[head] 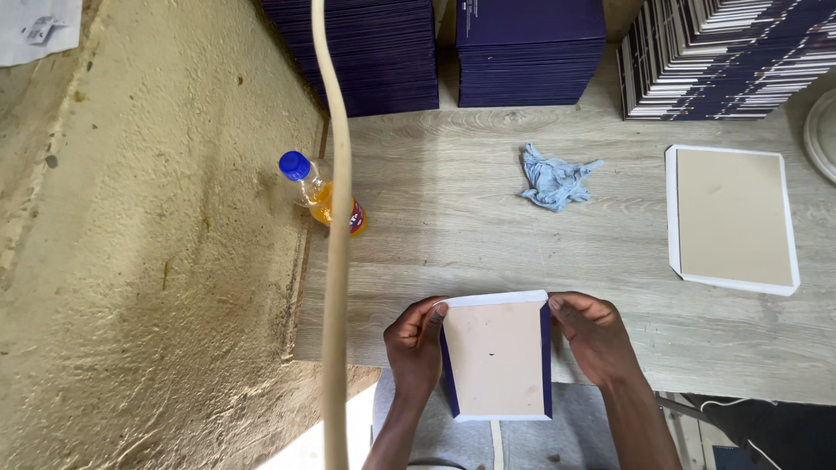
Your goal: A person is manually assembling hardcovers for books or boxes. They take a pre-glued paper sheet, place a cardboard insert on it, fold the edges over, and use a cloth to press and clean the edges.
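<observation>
A rectangular board piece (pixel 496 357) with a tan inner face and dark blue folded-in side edges is held over the table's near edge. My left hand (pixel 416 348) grips its left side near the top corner. My right hand (pixel 594 335) grips the right side near the top corner. Its top and bottom edges show white paper flaps.
A larger tan board on white paper (pixel 733 218) lies on the wooden table (pixel 453 235) at the right. A crumpled blue cloth (pixel 553 180) sits mid-table. An orange-drink bottle with a blue cap (pixel 322 193) stands at the left. Stacks of dark blue covers (pixel 529 52) line the back. A pale cord (pixel 337 244) hangs in front.
</observation>
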